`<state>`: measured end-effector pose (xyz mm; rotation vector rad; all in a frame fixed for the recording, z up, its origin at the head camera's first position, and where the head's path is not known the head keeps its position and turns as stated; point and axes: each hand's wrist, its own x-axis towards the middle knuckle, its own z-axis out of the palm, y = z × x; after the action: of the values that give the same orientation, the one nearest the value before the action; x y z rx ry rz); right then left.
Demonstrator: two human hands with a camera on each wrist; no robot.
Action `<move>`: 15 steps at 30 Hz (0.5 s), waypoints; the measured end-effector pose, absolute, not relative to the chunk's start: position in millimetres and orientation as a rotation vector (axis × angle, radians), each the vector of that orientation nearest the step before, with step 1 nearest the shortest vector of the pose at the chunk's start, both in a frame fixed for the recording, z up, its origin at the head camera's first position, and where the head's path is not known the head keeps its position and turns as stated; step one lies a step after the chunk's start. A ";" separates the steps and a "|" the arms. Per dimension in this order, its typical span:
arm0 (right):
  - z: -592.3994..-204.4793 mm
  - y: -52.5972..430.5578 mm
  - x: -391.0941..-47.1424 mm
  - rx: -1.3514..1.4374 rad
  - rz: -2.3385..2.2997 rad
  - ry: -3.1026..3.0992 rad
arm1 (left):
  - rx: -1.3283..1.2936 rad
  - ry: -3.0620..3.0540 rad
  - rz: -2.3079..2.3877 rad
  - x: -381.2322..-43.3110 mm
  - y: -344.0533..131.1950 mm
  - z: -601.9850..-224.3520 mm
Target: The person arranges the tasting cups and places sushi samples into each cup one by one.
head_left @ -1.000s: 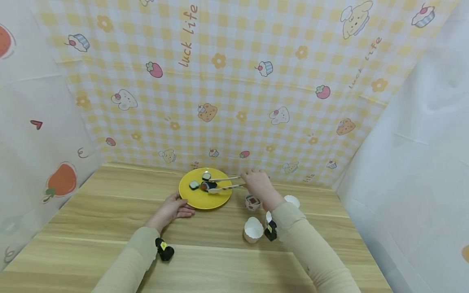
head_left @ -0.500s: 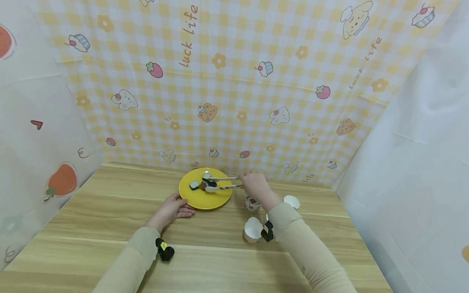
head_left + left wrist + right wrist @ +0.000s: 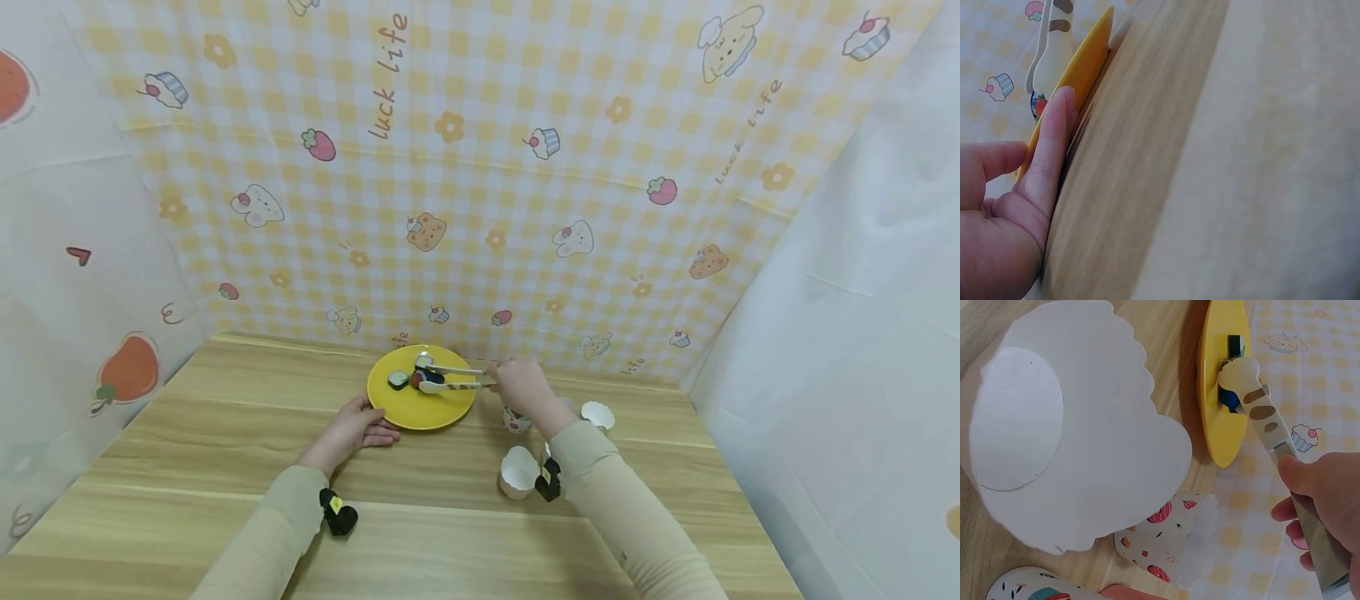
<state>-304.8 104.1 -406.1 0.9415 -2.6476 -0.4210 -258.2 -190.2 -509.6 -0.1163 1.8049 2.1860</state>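
My left hand (image 3: 352, 429) pinches the near left rim of a round yellow plate (image 3: 423, 417), thumb over the rim and fingers lying along its underside in the left wrist view. My right hand (image 3: 527, 390) grips a pair of tongs (image 3: 1269, 422) with cream, brown-striped paw-shaped ends. Those ends straddle a dark sushi roll (image 3: 432, 377) with a reddish end, on the plate. Two smaller sushi pieces with pale tops lie beside it, one sushi piece (image 3: 397, 380) to the left and another sushi piece (image 3: 424, 361) behind. In the right wrist view the tongs' end partly hides the roll.
Right of the plate stand several paper baking cups: a printed cup (image 3: 516, 423) partly under my right hand, a white-lined cup (image 3: 519, 473) nearer me and another cup (image 3: 597, 414) farther right. A checkered cloth (image 3: 480, 275) hangs behind the wooden table (image 3: 420, 542).
My right hand has shifted slightly left and lower, and the near arm of the tongs has come over the roll's side. My left hand and the plate stay put.
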 end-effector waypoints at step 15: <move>-405.7 112.2 -300.5 0.966 -0.376 -2.602 | -0.106 1.786 2.198 -259.1 -189.8 -510.6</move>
<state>-300.5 112.2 -405.7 0.9656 -2.6024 -0.3756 -259.1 -189.8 -510.6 -0.1064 1.7863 2.1981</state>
